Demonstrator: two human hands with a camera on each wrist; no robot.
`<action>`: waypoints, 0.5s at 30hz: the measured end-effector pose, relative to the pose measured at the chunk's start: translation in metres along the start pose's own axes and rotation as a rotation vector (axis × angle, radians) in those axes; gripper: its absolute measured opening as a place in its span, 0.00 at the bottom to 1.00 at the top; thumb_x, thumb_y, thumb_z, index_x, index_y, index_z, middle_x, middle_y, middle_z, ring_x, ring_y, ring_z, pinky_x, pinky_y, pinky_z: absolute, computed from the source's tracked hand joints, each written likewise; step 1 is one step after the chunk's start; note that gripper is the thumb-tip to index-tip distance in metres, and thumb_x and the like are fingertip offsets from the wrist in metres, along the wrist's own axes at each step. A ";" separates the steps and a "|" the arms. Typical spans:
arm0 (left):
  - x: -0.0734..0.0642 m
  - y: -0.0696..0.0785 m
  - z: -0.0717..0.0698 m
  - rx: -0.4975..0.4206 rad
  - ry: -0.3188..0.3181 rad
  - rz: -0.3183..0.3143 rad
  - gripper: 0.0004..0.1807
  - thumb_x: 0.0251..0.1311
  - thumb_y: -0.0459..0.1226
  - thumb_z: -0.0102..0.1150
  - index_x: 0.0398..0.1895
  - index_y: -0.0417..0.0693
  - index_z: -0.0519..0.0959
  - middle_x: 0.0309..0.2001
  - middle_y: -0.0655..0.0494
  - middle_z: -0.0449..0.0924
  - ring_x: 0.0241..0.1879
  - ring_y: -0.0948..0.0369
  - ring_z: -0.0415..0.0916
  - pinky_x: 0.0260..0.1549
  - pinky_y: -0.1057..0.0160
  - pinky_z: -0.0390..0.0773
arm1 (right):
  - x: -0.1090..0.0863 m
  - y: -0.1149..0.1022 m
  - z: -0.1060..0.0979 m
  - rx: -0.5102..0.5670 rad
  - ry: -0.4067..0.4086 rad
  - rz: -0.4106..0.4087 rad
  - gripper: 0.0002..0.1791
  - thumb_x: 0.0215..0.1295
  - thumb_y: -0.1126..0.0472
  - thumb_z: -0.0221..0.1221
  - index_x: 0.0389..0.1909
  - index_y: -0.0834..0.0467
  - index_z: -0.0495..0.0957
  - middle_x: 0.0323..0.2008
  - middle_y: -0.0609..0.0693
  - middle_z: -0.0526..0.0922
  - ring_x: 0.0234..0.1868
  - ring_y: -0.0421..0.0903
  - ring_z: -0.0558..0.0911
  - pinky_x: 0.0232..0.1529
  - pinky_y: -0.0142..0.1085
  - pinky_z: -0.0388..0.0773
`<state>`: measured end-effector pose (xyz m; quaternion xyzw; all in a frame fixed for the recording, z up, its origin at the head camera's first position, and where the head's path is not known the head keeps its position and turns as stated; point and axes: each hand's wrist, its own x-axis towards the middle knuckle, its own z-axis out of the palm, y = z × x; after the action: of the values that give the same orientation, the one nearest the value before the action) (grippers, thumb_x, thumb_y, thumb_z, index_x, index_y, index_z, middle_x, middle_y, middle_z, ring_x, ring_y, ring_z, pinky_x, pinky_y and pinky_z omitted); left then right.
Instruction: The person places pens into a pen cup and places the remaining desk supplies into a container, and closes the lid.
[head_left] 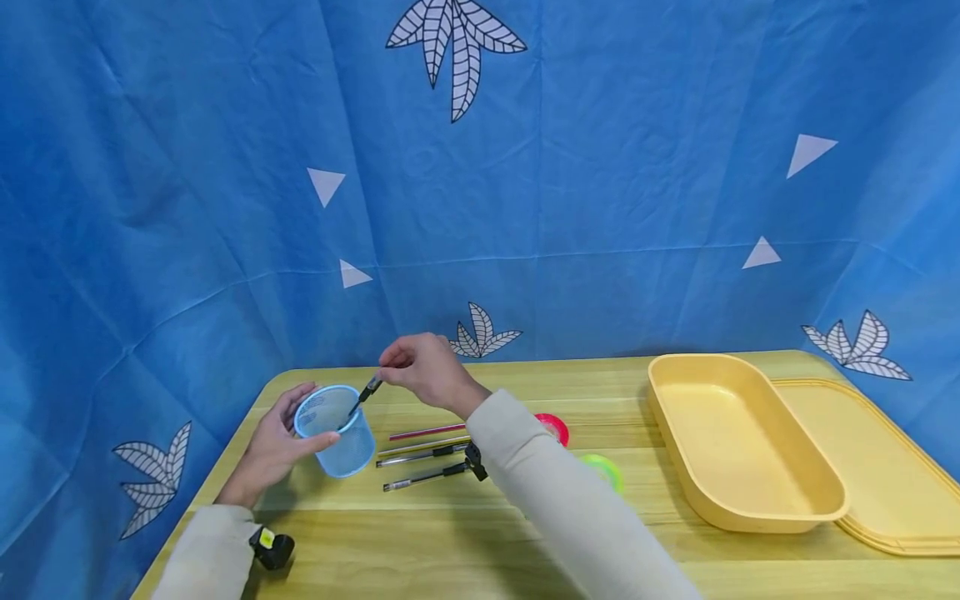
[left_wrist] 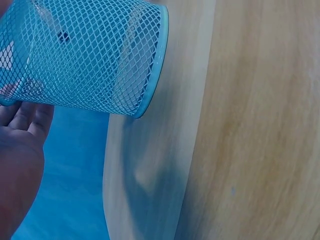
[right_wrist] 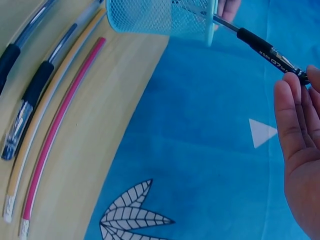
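My left hand grips a light-blue mesh pen cup near its rim, fingers on the far side and thumb at the near side. The cup leans toward me over the table, and its shadow falls on the wood in the left wrist view. With fingertips and thumb, my right hand pinches a black gel pen by its end. The pen slants down, its clear front part inside the cup's mouth. To the right of the cup lie two more pens, a yellow pencil and a red pencil.
A red ring-shaped item and a green one lie partly behind my right forearm. Farther right stands a yellow plastic bin, with a matching flat lid beside it. A blue patterned cloth hangs behind the table.
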<state>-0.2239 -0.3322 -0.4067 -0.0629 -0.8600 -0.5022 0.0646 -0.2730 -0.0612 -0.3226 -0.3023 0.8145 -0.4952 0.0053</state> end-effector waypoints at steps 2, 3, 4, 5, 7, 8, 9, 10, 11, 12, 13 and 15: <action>0.000 0.001 0.000 -0.011 0.002 0.003 0.49 0.57 0.35 0.73 0.76 0.35 0.53 0.70 0.35 0.62 0.64 0.46 0.64 0.51 0.81 0.65 | 0.001 0.000 0.004 -0.010 0.003 -0.007 0.05 0.65 0.62 0.67 0.39 0.58 0.86 0.35 0.47 0.87 0.34 0.37 0.82 0.37 0.29 0.79; 0.000 0.001 0.000 -0.015 0.002 0.005 0.49 0.57 0.35 0.73 0.75 0.35 0.53 0.70 0.35 0.62 0.64 0.45 0.64 0.51 0.81 0.65 | 0.001 -0.001 0.006 -0.016 0.004 -0.011 0.05 0.65 0.62 0.67 0.39 0.58 0.86 0.35 0.47 0.87 0.34 0.37 0.82 0.38 0.28 0.79; 0.000 0.001 0.000 -0.017 0.001 0.006 0.49 0.57 0.35 0.73 0.75 0.35 0.53 0.70 0.35 0.62 0.64 0.45 0.63 0.51 0.81 0.66 | 0.001 -0.001 0.008 -0.026 0.003 -0.012 0.05 0.65 0.61 0.67 0.39 0.58 0.86 0.35 0.46 0.87 0.34 0.36 0.82 0.38 0.28 0.78; -0.001 0.001 0.001 -0.017 0.001 0.006 0.49 0.57 0.35 0.73 0.75 0.35 0.53 0.70 0.35 0.62 0.64 0.45 0.63 0.51 0.81 0.66 | 0.001 -0.001 0.010 -0.034 0.000 -0.012 0.05 0.65 0.61 0.67 0.39 0.58 0.86 0.35 0.46 0.87 0.35 0.36 0.82 0.38 0.27 0.78; -0.001 0.001 0.001 -0.018 0.000 0.005 0.49 0.57 0.35 0.73 0.76 0.35 0.53 0.70 0.35 0.62 0.65 0.45 0.63 0.51 0.81 0.66 | 0.001 -0.001 0.014 -0.053 -0.007 -0.012 0.05 0.65 0.60 0.67 0.39 0.57 0.85 0.35 0.45 0.87 0.35 0.35 0.82 0.38 0.26 0.78; 0.000 0.001 0.001 -0.019 -0.001 0.002 0.49 0.56 0.35 0.73 0.76 0.35 0.53 0.70 0.35 0.62 0.65 0.45 0.63 0.51 0.81 0.66 | 0.001 -0.002 0.015 -0.062 -0.011 -0.012 0.06 0.66 0.60 0.66 0.40 0.57 0.85 0.35 0.44 0.87 0.35 0.34 0.82 0.38 0.26 0.78; 0.000 0.001 0.001 -0.016 -0.001 0.000 0.50 0.56 0.36 0.73 0.76 0.35 0.53 0.70 0.36 0.61 0.65 0.45 0.63 0.51 0.81 0.66 | 0.001 -0.001 0.017 -0.067 -0.017 -0.011 0.06 0.66 0.60 0.66 0.40 0.57 0.85 0.35 0.44 0.86 0.35 0.34 0.82 0.38 0.26 0.78; 0.000 0.001 0.001 -0.017 -0.002 -0.004 0.50 0.56 0.36 0.73 0.76 0.36 0.52 0.70 0.36 0.61 0.65 0.45 0.63 0.51 0.81 0.65 | 0.001 -0.001 0.019 -0.069 -0.021 -0.009 0.06 0.66 0.60 0.66 0.40 0.57 0.85 0.35 0.44 0.86 0.35 0.34 0.82 0.38 0.25 0.78; 0.000 0.001 0.001 -0.017 -0.002 -0.008 0.50 0.56 0.36 0.73 0.76 0.36 0.52 0.71 0.36 0.61 0.66 0.45 0.63 0.51 0.81 0.65 | 0.001 0.000 0.020 -0.067 -0.026 -0.007 0.06 0.66 0.60 0.66 0.40 0.57 0.85 0.35 0.44 0.86 0.35 0.34 0.82 0.38 0.25 0.78; 0.000 0.001 0.001 -0.016 -0.003 -0.010 0.50 0.56 0.36 0.74 0.76 0.36 0.52 0.71 0.36 0.61 0.66 0.45 0.63 0.51 0.81 0.65 | 0.001 0.000 0.022 -0.061 -0.030 -0.006 0.05 0.67 0.60 0.65 0.40 0.58 0.85 0.35 0.44 0.86 0.35 0.34 0.82 0.38 0.25 0.78; 0.001 0.001 0.000 -0.014 -0.003 -0.014 0.51 0.56 0.36 0.74 0.76 0.36 0.52 0.71 0.37 0.61 0.66 0.45 0.63 0.51 0.82 0.65 | 0.001 0.000 0.022 -0.054 -0.033 -0.006 0.05 0.67 0.61 0.65 0.40 0.58 0.84 0.34 0.44 0.86 0.35 0.34 0.82 0.38 0.25 0.78; 0.001 0.001 0.000 -0.008 -0.006 -0.016 0.51 0.56 0.36 0.74 0.76 0.36 0.51 0.71 0.37 0.61 0.66 0.45 0.63 0.51 0.81 0.65 | 0.001 0.002 0.023 -0.042 -0.038 -0.003 0.05 0.67 0.61 0.65 0.39 0.58 0.84 0.34 0.44 0.86 0.35 0.34 0.82 0.38 0.25 0.78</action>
<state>-0.2248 -0.3322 -0.4059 -0.0579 -0.8588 -0.5058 0.0578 -0.2673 -0.0798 -0.3355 -0.3127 0.8241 -0.4720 0.0136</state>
